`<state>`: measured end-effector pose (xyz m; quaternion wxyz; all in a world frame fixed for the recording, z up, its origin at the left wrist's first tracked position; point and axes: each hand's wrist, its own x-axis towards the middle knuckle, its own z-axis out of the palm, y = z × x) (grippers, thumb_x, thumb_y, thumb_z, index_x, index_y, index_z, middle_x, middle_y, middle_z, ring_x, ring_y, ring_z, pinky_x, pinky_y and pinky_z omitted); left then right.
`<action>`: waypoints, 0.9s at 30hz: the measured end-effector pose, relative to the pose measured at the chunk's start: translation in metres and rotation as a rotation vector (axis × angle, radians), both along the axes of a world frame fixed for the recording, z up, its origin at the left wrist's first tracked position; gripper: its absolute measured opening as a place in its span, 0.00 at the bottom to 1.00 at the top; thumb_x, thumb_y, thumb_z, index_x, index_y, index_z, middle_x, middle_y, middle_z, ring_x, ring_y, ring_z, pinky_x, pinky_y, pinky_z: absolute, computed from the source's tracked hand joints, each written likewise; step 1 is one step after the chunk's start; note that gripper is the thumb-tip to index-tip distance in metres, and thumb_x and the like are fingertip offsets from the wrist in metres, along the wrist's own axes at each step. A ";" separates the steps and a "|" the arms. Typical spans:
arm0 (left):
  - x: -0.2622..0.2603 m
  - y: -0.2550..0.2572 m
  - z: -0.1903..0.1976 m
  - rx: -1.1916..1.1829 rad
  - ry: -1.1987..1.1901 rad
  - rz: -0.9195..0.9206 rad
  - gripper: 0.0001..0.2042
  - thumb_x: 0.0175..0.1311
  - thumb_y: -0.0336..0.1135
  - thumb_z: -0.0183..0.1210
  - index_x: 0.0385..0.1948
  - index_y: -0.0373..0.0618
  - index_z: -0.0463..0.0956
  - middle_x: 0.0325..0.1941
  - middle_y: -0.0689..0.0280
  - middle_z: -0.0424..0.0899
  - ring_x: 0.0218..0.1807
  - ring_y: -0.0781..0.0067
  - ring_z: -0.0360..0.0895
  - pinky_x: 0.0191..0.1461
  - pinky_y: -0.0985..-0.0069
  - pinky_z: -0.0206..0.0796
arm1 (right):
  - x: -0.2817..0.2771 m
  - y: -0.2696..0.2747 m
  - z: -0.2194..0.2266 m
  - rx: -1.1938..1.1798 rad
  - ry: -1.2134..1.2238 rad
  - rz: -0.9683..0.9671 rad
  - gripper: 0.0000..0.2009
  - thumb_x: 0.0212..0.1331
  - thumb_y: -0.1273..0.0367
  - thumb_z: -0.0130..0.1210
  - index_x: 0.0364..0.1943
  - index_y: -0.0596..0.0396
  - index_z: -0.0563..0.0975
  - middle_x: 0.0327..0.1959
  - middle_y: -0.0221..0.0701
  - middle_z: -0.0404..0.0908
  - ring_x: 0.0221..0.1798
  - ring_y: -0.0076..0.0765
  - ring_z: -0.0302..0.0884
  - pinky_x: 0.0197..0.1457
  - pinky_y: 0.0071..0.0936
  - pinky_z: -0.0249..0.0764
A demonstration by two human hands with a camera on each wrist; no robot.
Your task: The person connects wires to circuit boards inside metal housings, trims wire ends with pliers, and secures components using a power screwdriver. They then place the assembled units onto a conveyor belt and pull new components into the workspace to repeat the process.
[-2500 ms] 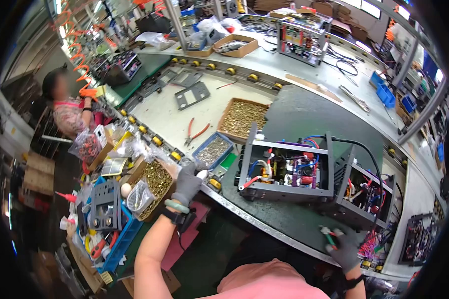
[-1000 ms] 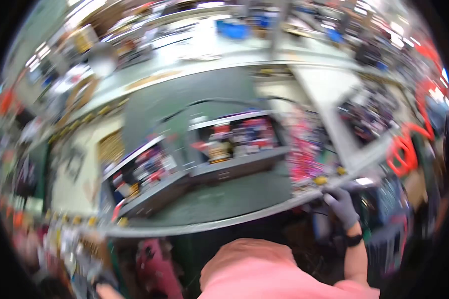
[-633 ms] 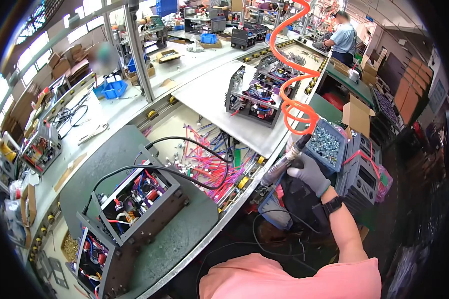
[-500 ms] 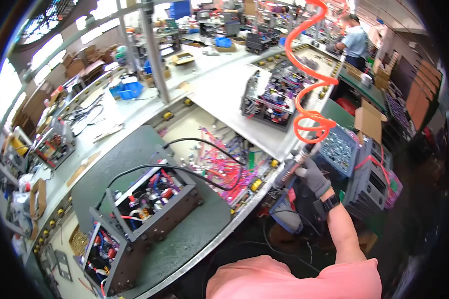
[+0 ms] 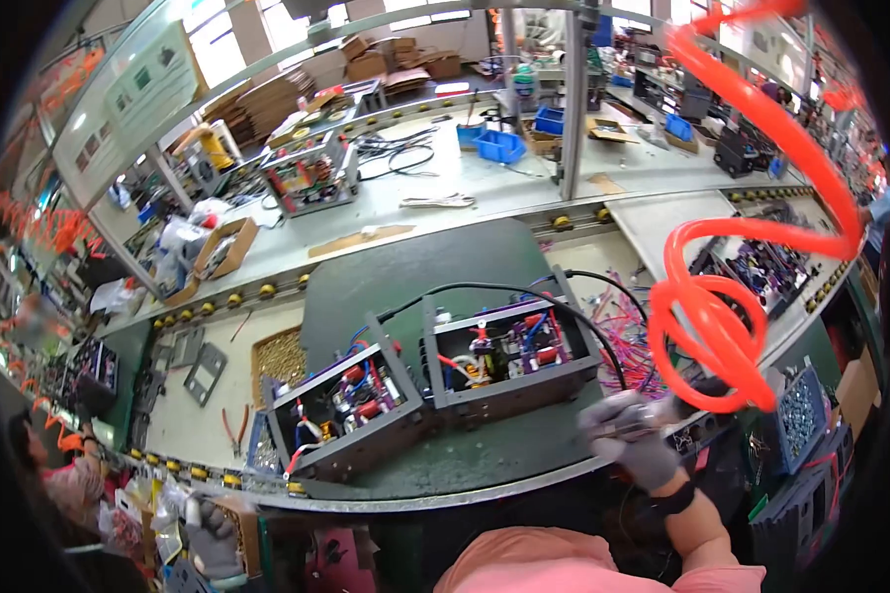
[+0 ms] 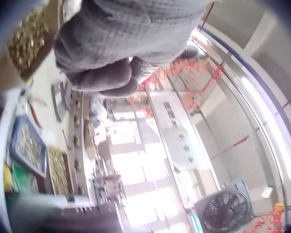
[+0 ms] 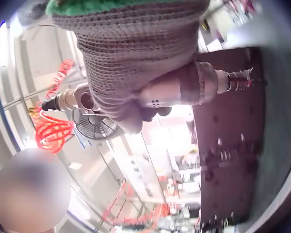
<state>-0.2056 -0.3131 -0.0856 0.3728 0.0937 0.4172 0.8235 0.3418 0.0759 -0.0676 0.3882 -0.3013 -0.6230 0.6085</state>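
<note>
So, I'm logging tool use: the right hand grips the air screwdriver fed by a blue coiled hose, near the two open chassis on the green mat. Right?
Not quite: the coiled hose is orange-red, not blue, as the head view shows. The rest holds: the right hand grips the air screwdriver, near the two open chassis on the green mat.

A long factory hall with pale tabletops [image 5: 485,188] running in rows, edged by conveyor rails carrying yellow rollers [image 5: 235,294]. A dark green mat [image 5: 420,272] covers part of the near tabletop. Grey steel posts [image 5: 571,99] rise from the line. Bright windows [image 5: 225,51] stand along the far wall, with stacked cardboard boxes [image 5: 267,97] below them. A white notice board [image 5: 129,99] hangs overhead. A floor fan [image 6: 224,210] shows in the left wrist view, beside fluorescent strip lights [image 6: 269,126].
</note>
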 end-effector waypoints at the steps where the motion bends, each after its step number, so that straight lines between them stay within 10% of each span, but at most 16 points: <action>1: 0.033 0.030 0.012 -0.029 0.032 0.020 0.09 0.76 0.44 0.50 0.44 0.53 0.74 0.23 0.79 0.57 0.20 0.88 0.54 0.18 0.85 0.48 | -0.026 -0.004 0.000 -0.071 0.011 0.077 0.23 0.47 0.81 0.66 0.49 0.52 0.73 0.44 0.29 0.81 0.45 0.27 0.81 0.52 0.27 0.78; 4: 0.096 0.080 0.023 0.014 -0.261 -0.060 0.12 0.76 0.45 0.48 0.45 0.51 0.77 0.22 0.80 0.54 0.19 0.84 0.51 0.21 0.82 0.50 | -0.077 -0.014 -0.038 0.090 -0.094 0.179 0.23 0.49 0.81 0.67 0.50 0.53 0.73 0.44 0.27 0.81 0.45 0.23 0.81 0.51 0.25 0.78; 10: 0.202 0.156 0.014 -0.419 -0.031 -0.399 0.16 0.73 0.51 0.51 0.36 0.47 0.77 0.21 0.74 0.68 0.19 0.83 0.60 0.20 0.81 0.50 | -0.091 -0.006 -0.010 -0.014 -0.187 0.229 0.28 0.45 0.74 0.72 0.55 0.54 0.76 0.44 0.28 0.81 0.47 0.24 0.79 0.53 0.26 0.77; 14: 0.243 0.204 -0.033 -0.150 -0.436 -0.664 0.20 0.75 0.53 0.48 0.37 0.44 0.76 0.24 0.74 0.69 0.22 0.83 0.61 0.23 0.83 0.50 | -0.094 -0.006 -0.024 0.233 -0.219 0.382 0.26 0.46 0.73 0.70 0.54 0.55 0.77 0.44 0.28 0.80 0.49 0.24 0.77 0.55 0.27 0.75; 18: 0.282 0.242 -0.036 -0.254 -0.321 -0.538 0.17 0.76 0.49 0.49 0.41 0.43 0.78 0.26 0.75 0.70 0.23 0.83 0.61 0.25 0.84 0.52 | -0.113 -0.026 -0.036 -0.068 0.069 0.095 0.18 0.47 0.81 0.59 0.45 0.56 0.75 0.40 0.27 0.78 0.42 0.21 0.76 0.48 0.24 0.75; 24: 0.280 0.251 -0.008 -0.134 -0.341 -0.545 0.18 0.77 0.48 0.47 0.47 0.42 0.77 0.26 0.74 0.69 0.22 0.84 0.60 0.24 0.83 0.51 | -0.119 -0.021 0.038 -0.058 0.614 0.221 0.21 0.48 0.79 0.57 0.50 0.53 0.73 0.38 0.33 0.77 0.39 0.31 0.76 0.45 0.30 0.76; 27: 0.285 0.249 0.005 -0.092 -0.313 -0.565 0.19 0.79 0.48 0.45 0.47 0.40 0.76 0.26 0.74 0.67 0.22 0.84 0.59 0.23 0.83 0.49 | -0.136 -0.030 0.066 -0.035 0.735 0.259 0.23 0.51 0.67 0.65 0.54 0.49 0.73 0.28 0.28 0.71 0.25 0.31 0.72 0.25 0.31 0.72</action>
